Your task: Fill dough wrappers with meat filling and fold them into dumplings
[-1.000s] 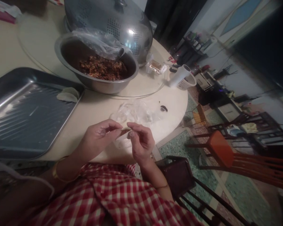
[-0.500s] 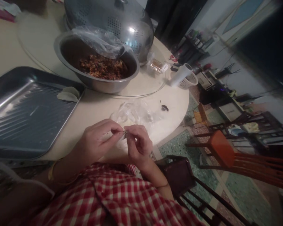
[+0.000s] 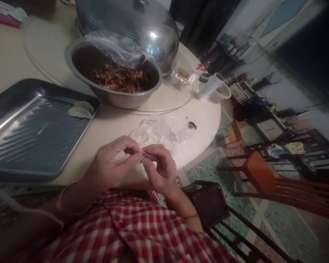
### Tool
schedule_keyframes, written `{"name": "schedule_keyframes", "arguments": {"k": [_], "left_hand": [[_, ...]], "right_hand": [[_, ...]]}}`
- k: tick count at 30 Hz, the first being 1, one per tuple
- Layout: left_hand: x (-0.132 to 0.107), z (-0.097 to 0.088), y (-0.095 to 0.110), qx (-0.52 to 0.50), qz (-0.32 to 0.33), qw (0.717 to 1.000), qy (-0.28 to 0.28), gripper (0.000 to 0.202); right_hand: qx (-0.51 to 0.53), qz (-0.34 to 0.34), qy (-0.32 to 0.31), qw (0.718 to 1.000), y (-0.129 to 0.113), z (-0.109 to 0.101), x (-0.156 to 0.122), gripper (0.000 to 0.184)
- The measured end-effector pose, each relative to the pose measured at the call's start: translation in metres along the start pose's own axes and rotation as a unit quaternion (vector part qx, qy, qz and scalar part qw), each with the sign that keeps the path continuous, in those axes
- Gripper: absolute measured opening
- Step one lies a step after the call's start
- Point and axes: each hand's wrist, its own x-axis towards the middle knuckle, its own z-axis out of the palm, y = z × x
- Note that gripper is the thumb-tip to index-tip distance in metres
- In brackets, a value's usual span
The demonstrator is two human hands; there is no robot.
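Pinched between thumb and fingers of both hands, a thin, pale, folded dough piece (image 3: 143, 158) is held on the person's side of the wide, round, stainless-steel bowl (image 3: 119, 98). The left hand (image 3: 109, 162) grips one end and the right hand (image 3: 162, 168) the other, their fingertips nearly meeting; the fingers hide most of it. Half a second earlier it showed only as a tight sliver; now a curved pale edge stands clear near the right thumb, which has shifted closer to the left one. The bowl keeps its place, with reddish-brown chopped filling (image 3: 119, 78) inside and a clear plastic bag (image 3: 112, 47) draped at its far rim. Left of the bowl and nearer the person lies a grey, ridged metal tray (image 3: 35, 146); two pale half-moon dough pieces (image 3: 81, 110) rest in its corner closest to the bowl, unmoved. Between bowl and hands, a crumpled, translucent plastic bag (image 3: 164, 129) lies on the cream-coloured table (image 3: 203, 135). Behind the bowl stands a domed, perforated steel cover (image 3: 112, 18).
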Motion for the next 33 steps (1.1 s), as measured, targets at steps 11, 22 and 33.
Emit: {"name": "schedule_keyframes", "arguments": {"k": [11, 22, 33], "left_hand": [[0.001, -0.004, 0.000, -0.056, -0.019, 0.997, -0.044, 0.013], [-0.003, -0.008, 0.000, -0.010, -0.081, 0.995, -0.051, 0.008], [-0.002, -0.011, 0.001, 0.009, -0.013, 0.999, -0.052, 0.010]], "right_hand": [[-0.018, 0.027, 0.042, 0.999, 0.001, 0.003, -0.003, 0.025], [-0.043, -0.020, 0.059, 0.997, -0.001, 0.000, 0.003, 0.029], [-0.067, 0.000, 0.034, 0.997, 0.000, 0.005, 0.002, 0.028]]}}
